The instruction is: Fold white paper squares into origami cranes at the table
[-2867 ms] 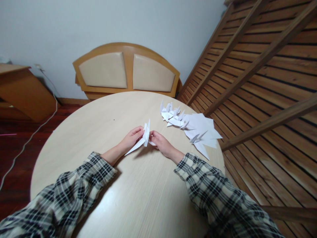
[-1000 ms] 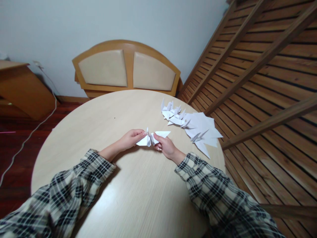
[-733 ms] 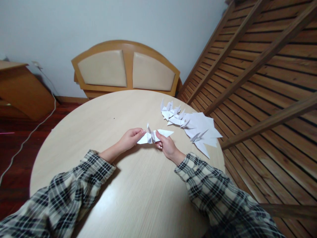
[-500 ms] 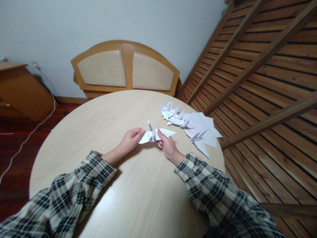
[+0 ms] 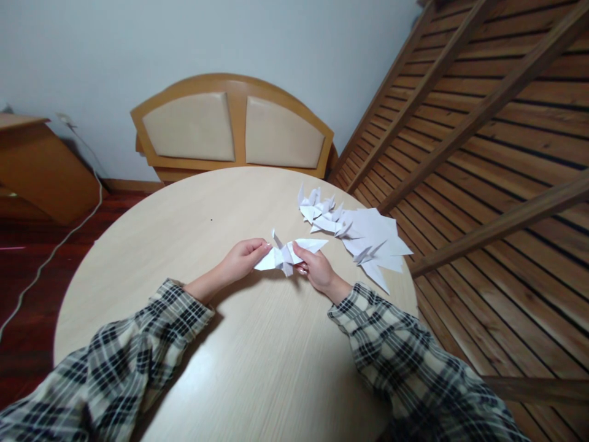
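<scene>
A white paper crane (image 5: pixel 284 255) is held just above the table, its wings stretched out to both sides. My left hand (image 5: pixel 247 256) pinches the left wing between thumb and fingers. On the other side my right hand (image 5: pixel 317 266) grips the right wing near the body, its tip sticking out past the thumb. One narrow point of the crane rises at the back and another points down toward me. Several folded white paper cranes (image 5: pixel 322 212) stand to the right, beyond my right hand, and one more crane (image 5: pixel 372 264) lies closer to me.
White paper sheets (image 5: pixel 380 230) lie under and beside the cranes near the right edge of the round table (image 5: pixel 151 245). A slatted wooden wall (image 5: pixel 497 184) slopes close along the right. Behind the table stands a padded headboard (image 5: pixel 239 123); a cable (image 5: pixel 59 245) runs down the left.
My hands have drawn slightly apart, pulling the crane's wings wider. The crane's body has flattened and tipped, so its front point now shows below.
</scene>
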{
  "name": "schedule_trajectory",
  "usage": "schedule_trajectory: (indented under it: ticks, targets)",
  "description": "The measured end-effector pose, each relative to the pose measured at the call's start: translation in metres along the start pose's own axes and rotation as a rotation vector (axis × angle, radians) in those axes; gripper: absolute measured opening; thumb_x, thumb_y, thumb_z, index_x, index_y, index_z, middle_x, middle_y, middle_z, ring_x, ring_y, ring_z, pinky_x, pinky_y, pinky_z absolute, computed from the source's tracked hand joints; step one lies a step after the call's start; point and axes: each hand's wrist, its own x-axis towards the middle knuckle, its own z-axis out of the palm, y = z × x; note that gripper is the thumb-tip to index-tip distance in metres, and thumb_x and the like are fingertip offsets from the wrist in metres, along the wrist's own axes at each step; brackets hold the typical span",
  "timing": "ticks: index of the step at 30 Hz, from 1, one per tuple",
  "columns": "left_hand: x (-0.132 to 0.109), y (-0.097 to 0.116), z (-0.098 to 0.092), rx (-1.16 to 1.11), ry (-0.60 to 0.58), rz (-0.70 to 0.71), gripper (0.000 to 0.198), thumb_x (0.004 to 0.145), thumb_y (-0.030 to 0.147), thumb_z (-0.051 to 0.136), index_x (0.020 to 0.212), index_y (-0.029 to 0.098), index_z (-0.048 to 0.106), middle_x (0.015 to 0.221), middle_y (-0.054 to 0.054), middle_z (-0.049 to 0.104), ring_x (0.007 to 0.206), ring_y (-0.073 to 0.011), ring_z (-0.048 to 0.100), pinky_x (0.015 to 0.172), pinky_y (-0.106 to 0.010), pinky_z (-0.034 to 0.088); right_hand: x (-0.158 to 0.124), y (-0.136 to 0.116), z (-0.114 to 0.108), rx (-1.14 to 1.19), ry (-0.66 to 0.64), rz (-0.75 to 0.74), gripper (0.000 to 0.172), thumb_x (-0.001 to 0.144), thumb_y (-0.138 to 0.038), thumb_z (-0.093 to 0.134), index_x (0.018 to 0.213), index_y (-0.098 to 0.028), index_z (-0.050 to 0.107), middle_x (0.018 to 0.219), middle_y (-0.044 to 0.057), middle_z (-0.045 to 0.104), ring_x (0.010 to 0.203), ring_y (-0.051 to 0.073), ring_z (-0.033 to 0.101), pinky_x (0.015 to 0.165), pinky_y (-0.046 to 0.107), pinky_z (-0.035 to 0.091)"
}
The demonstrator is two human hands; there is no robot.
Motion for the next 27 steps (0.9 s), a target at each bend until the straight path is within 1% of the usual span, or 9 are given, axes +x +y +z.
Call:
schedule_trajectory:
  ticks: [3,9,13,17,23,27]
  targets:
    - [0.000,0.000,0.000,0.010,0.006,0.010,0.032,0.087,0.042,0.055,0.069,0.016,0.059,0.057,0.000,0.047,0.050,-0.0104,0.038,0.046,-0.024,0.026,0.001,0.002,-0.001,-0.016,-0.006,-0.018,0.044,0.071,-0.057,0.069,0.068,-0.018,0.050,0.060,-0.004,0.042,0.049,0.007,0.032,0.043,0.022,0.020]
    - [0.000,0.001,0.006,0.135,0.163,0.102,0.031,0.088,0.039,0.052,0.067,0.017,0.054,0.058,0.001,0.045,0.052,-0.0105,0.038,0.047,-0.024,0.028,0.004,0.008,0.001,0.040,0.087,-0.070,0.046,0.070,-0.060,0.069,0.069,-0.018,0.050,0.058,-0.005,0.042,0.047,0.006,0.029,0.041,0.022,0.018]
    - [-0.003,0.006,0.013,0.178,0.214,0.122,0.029,0.088,0.038,0.050,0.069,0.017,0.053,0.059,0.002,0.045,0.053,-0.0106,0.039,0.049,-0.024,0.030,0.003,0.008,0.002,0.069,0.127,-0.065,0.046,0.070,-0.059,0.070,0.068,-0.018,0.050,0.057,-0.005,0.042,0.046,0.005,0.029,0.041,0.021,0.016]
    - [-0.006,0.007,0.015,0.173,0.191,0.110,0.029,0.088,0.038,0.049,0.069,0.017,0.052,0.060,0.002,0.044,0.053,-0.0105,0.039,0.049,-0.024,0.031,0.002,0.006,0.002,0.071,0.120,-0.068,0.045,0.069,-0.058,0.071,0.068,-0.018,0.050,0.056,-0.005,0.041,0.046,0.006,0.030,0.041,0.022,0.015]
    - [-0.003,0.003,0.009,0.072,0.075,0.052,0.030,0.088,0.040,0.050,0.071,0.016,0.054,0.058,0.002,0.044,0.050,-0.0097,0.038,0.046,-0.023,0.028,0.000,0.004,0.001,0.081,0.059,-0.031,0.045,0.067,-0.056,0.073,0.066,-0.018,0.050,0.056,-0.005,0.041,0.046,0.005,0.029,0.041,0.022,0.015]
    - [-0.002,0.002,0.008,-0.014,0.071,0.006,0.031,0.088,0.043,0.052,0.072,0.017,0.054,0.057,0.003,0.044,0.048,-0.0092,0.037,0.044,-0.023,0.027,0.000,0.006,0.000,0.087,0.053,-0.039,0.044,0.069,-0.057,0.071,0.066,-0.017,0.051,0.055,-0.005,0.041,0.046,0.006,0.030,0.041,0.022,0.016]
